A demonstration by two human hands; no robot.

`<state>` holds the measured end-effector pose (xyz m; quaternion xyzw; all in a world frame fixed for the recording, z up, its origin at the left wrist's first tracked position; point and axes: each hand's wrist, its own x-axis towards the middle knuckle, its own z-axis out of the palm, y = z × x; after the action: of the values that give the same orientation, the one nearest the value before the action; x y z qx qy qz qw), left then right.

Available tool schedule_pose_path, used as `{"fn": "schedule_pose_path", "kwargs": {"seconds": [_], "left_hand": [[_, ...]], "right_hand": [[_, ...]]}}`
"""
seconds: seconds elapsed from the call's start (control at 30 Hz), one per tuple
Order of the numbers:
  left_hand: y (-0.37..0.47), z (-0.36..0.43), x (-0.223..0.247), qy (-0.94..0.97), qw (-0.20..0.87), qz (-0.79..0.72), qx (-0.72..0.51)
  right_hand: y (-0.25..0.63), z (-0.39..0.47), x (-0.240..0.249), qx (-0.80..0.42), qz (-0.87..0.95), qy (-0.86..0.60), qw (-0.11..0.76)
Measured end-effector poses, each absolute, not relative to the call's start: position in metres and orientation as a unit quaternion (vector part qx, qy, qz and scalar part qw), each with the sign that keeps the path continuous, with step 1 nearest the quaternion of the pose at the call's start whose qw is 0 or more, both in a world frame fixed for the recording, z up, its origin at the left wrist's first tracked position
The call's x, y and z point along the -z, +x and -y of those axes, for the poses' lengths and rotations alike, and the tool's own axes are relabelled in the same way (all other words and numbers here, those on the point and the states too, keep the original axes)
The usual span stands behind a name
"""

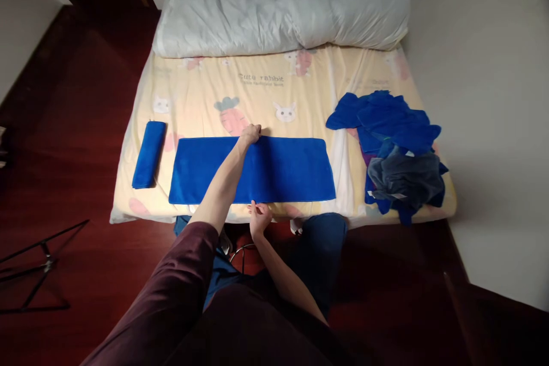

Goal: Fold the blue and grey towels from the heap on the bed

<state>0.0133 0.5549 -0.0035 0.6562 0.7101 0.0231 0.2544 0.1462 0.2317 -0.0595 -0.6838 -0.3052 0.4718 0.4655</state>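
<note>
A blue towel (206, 168) lies spread as a long flat rectangle across the front of the bed, with a slight ridge and shadow near its middle. My left hand (252, 133) reaches over it and closes on the far edge, around the middle. At the near edge, roughly opposite, my right hand (260, 220) pinches the towel between thumb and fingers. A blue towel folded into a narrow strip (149, 154) rests to the left. On the right sits a crumpled heap of blue cloths (386, 120), with a grey-blue cloth (405, 174) on its nearer part.
The bed carries a yellow sheet (197, 83) printed with rabbits and carrots. A pale grey quilt (283, 6) is bunched at the back. A wall (489, 126) stands close on the right. Black tripod legs (45, 263) stand on the dark red floor (98, 263) at left.
</note>
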Motion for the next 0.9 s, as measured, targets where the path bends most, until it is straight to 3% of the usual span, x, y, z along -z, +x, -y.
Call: {"fn": "schedule_pose_path", "kwargs": {"seconds": [0.2, 0.57, 0.9], "left_hand": [[0.011, -0.548, 0.005, 0.661, 0.253, -0.704, -0.060], [0.005, -0.550, 0.017, 0.687, 0.257, -0.670, -0.112], [0.003, -0.531, -0.054, 0.677, 0.206, -0.674, -0.213]], "right_hand": [[0.150, -0.234, 0.058, -0.473, 0.344, -0.696, 0.417], [0.157, -0.227, 0.074, -0.424, 0.406, -0.696, 0.413], [0.187, -0.233, 0.035, -0.376, 0.484, -0.632, 0.473]]}}
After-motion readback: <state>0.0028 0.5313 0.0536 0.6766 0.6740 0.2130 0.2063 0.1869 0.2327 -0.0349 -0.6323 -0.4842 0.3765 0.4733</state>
